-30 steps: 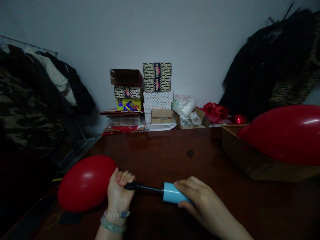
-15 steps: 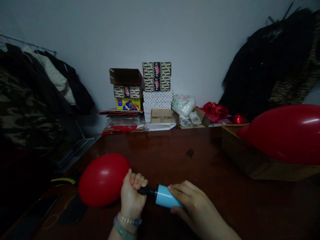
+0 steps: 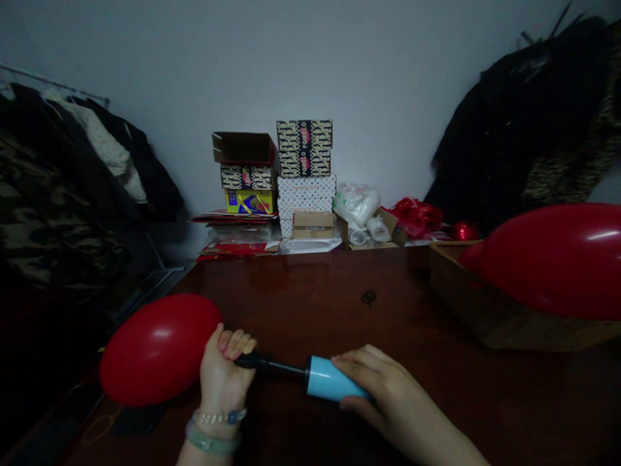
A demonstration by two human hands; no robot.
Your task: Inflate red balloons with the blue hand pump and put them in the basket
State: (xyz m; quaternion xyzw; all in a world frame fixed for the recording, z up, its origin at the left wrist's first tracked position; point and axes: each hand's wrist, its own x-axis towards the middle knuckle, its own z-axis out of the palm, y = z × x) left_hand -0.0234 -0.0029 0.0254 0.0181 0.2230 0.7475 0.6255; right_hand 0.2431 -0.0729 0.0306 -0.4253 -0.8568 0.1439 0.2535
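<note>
A hand balloon pump lies across the middle between my hands, with a light blue barrel [image 3: 334,378] and a black end piece on a thin rod. My left hand [image 3: 226,362], wearing a beaded bracelet and a pale green bangle, is closed around the black end piece. An inflated red balloon [image 3: 162,349] sits right against that fist; its neck is hidden by the fingers. My right hand [image 3: 383,382] wraps over the barrel from above, with the barrel's far end covered by the palm. A stretch of rod shows between barrel and end piece.
On the brown table [image 3: 301,291] lies a small black coiled cord [image 3: 369,298]. A box [image 3: 485,304] at the right holds large red balloons [image 3: 557,259]. Stacked boxes [image 3: 305,149] and plastic bags [image 3: 358,204] line the wall. Clothes hang on both sides.
My left hand has moved left with the balloon and black end piece, so more rod shows out of the barrel. My right hand and the barrel have shifted slightly right.
</note>
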